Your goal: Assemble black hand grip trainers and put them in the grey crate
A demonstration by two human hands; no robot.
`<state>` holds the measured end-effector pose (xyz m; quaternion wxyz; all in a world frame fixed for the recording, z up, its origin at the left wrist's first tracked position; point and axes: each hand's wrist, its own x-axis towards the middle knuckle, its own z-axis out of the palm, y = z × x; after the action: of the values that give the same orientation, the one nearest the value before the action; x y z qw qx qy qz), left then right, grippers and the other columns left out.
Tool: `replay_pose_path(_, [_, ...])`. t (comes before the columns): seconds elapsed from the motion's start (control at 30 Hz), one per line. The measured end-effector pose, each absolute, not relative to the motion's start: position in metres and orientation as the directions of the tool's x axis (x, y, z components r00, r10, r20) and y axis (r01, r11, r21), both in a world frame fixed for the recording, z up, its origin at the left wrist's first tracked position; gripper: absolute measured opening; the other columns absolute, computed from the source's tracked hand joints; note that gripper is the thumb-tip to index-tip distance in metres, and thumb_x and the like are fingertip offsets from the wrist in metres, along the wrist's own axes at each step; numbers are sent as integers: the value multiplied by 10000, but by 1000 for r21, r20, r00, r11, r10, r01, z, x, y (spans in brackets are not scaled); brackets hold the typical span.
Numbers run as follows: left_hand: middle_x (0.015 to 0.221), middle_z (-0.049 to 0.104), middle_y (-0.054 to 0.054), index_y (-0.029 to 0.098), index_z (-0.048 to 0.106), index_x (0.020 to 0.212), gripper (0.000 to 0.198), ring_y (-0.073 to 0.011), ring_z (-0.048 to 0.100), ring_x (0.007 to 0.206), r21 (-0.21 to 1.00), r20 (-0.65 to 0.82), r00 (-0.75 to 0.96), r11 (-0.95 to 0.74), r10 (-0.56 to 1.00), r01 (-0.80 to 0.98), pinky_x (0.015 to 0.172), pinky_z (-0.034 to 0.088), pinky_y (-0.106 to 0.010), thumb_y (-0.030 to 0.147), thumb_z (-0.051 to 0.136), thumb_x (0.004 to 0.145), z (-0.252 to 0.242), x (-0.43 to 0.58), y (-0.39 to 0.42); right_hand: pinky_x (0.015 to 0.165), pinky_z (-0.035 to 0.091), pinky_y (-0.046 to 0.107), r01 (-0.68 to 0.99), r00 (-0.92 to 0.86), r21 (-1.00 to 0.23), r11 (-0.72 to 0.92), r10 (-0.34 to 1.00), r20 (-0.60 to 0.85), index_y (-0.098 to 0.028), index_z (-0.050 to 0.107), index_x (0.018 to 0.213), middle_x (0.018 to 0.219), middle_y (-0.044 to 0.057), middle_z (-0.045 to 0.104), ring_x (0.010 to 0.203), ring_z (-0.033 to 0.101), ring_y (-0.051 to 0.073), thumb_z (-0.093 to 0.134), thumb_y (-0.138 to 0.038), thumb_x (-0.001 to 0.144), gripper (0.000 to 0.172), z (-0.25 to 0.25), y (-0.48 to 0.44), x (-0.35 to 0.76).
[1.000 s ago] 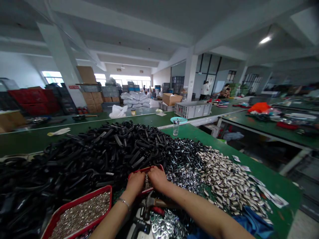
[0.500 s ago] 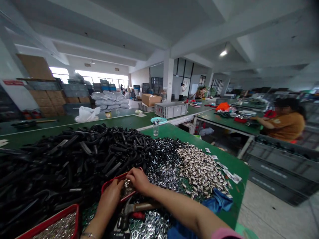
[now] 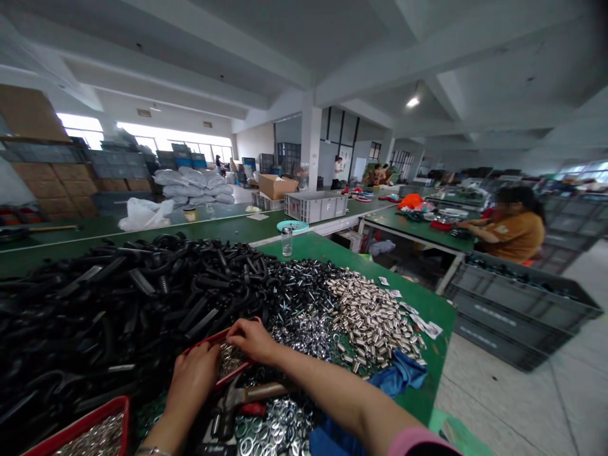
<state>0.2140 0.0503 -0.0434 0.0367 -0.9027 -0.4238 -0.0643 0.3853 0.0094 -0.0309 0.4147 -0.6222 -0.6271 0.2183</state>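
Head view, live | left hand [image 3: 192, 380] curled at shallow red plastic tray [image 3: 204, 344] | right hand [image 3: 251, 340] dips into its small silver metal parts [image 3: 231, 360] | grip: cannot tell either hand | tray lies on green workbench [image 3: 427, 316], beside heaped black curved plastic pieces [image 3: 118, 297], above wooden-handled steel hammer [image 3: 232, 398]

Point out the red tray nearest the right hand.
The red tray under the right hand, not the other red tray at lower left, heaped with silver pieces.
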Motion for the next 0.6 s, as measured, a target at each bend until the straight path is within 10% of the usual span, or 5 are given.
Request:
replay_pose_path(0.33, [936,681,-58,198,591,987,150,-217,656,880,642,354,298,-462,887,612,819,487,-326,260,461,947,-20,185,8,753,474,296,419,102,-895,152,972,213,-223,617,837,757,-34,667,743,600,162,617,-214,804,34,16,-19,381])
replay_pose_path(0.6, [916,697,-25,197,671,943,75,-178,642,851,794,243,124,-271,962,544,811,496,-306,197,635,877,-32,88,-61,518,408,249,378,-212,-926,11,974,-76,-198,601,883,744,2,671,549,544,126,593,-463,885,265,-22,-67,387])
